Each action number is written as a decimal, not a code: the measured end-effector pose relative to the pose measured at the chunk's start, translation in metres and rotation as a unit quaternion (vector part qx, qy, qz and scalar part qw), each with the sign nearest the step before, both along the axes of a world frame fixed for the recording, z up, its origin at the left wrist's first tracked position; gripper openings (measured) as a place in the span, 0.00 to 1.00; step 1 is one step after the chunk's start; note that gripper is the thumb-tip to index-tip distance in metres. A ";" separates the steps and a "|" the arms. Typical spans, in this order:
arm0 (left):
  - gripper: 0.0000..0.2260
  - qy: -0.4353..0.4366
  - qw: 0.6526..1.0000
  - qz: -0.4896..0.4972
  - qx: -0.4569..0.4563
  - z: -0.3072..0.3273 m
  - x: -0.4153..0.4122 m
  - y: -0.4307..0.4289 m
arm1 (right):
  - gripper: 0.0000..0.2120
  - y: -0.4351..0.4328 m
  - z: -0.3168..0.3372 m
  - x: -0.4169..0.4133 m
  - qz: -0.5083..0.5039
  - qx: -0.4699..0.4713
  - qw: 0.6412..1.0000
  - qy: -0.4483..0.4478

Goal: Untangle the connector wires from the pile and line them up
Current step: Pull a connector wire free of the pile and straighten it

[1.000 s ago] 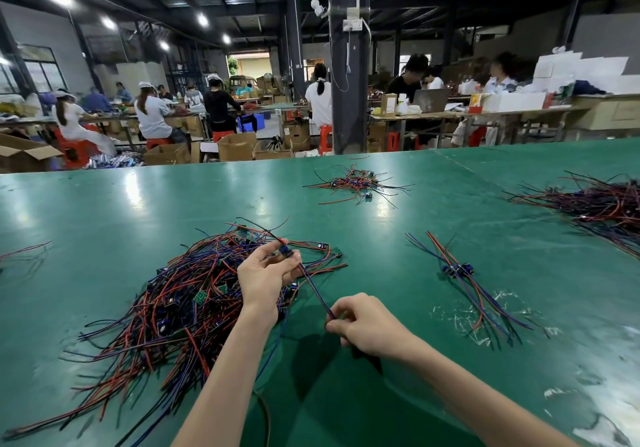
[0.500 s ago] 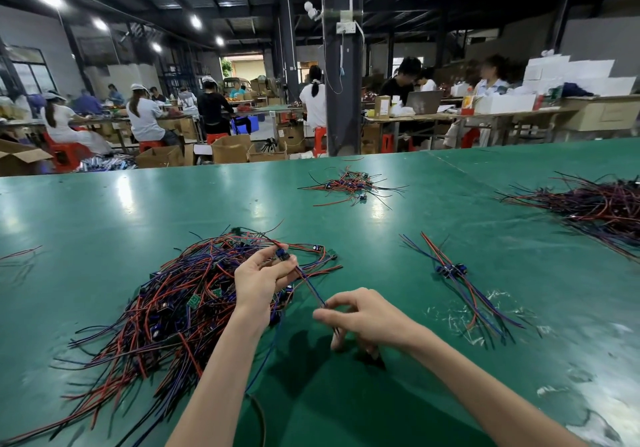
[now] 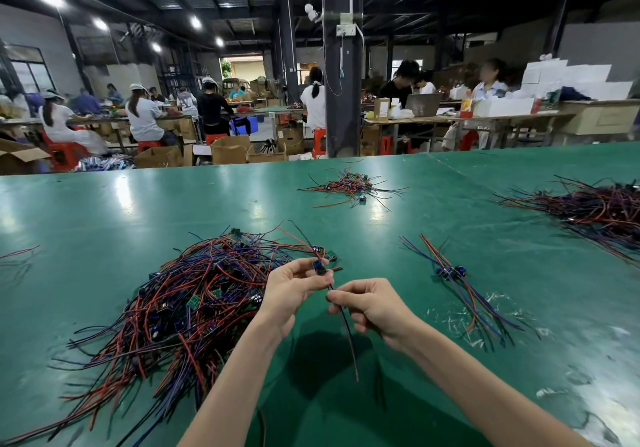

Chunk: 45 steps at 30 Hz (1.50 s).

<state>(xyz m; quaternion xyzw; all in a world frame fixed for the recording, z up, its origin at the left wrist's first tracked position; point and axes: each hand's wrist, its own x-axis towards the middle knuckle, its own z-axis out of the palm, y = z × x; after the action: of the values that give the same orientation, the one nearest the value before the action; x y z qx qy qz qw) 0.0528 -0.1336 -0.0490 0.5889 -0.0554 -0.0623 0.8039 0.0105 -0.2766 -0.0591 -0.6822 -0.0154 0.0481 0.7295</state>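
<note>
Two hands share one connector wire beside the pile: the left hand pinches its blue connector, and the right hand pinches the dangling lead.

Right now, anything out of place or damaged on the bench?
Nothing looks damaged. Whitish scuffs or scraps mark the green mat beside the sorted bundle, whose wire ends splay rather than lie parallel. A lone red wire lies at the mat's far edge.
</note>
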 end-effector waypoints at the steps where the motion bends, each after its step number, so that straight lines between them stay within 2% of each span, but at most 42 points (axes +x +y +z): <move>1: 0.12 0.001 1.000 0.001 0.001 0.000 0.000 0.000 | 0.05 0.000 0.000 0.000 0.004 -0.011 1.000 -0.009; 6: 0.12 0.001 1.000 0.016 0.022 -0.003 -0.002 -0.002 | 0.08 -0.002 -0.002 0.001 0.022 -0.114 0.991 -0.066; 10: 0.12 -0.010 0.998 0.035 0.044 -0.006 -0.002 -0.002 | 0.10 -0.002 -0.001 0.001 0.025 -0.184 0.980 -0.066; 12: 0.12 -0.011 0.998 0.038 0.040 -0.006 -0.002 -0.003 | 0.09 -0.003 0.000 0.001 0.021 -0.174 0.983 -0.051; 16: 0.12 -0.011 0.999 0.044 0.018 -0.004 -0.002 -0.004 | 0.07 -0.004 0.002 -0.001 0.026 -0.064 0.997 0.016; 19: 0.12 -0.013 0.999 0.047 0.012 -0.002 -0.004 -0.004 | 0.06 -0.005 0.004 0.000 0.035 -0.022 0.998 0.048; 30: 0.11 -0.002 0.993 0.113 -0.036 -0.004 0.006 0.010 | 0.02 -0.004 0.003 -0.004 0.100 -0.083 0.991 0.043; 35: 0.10 0.006 0.988 0.147 -0.047 -0.006 0.011 0.016 | 0.05 -0.005 0.003 -0.006 0.146 -0.111 0.982 0.044; 45: 0.09 0.002 0.988 0.145 -0.044 -0.007 0.010 0.011 | 0.07 -0.021 0.015 -0.005 0.268 -0.126 0.955 0.035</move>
<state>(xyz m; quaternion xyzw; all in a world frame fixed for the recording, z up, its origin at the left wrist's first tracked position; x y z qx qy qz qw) 0.0632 -0.1229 -0.0562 0.5545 0.0294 0.0567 0.8297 0.0059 -0.2981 -0.0440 -0.7374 -0.1662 0.2668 0.5978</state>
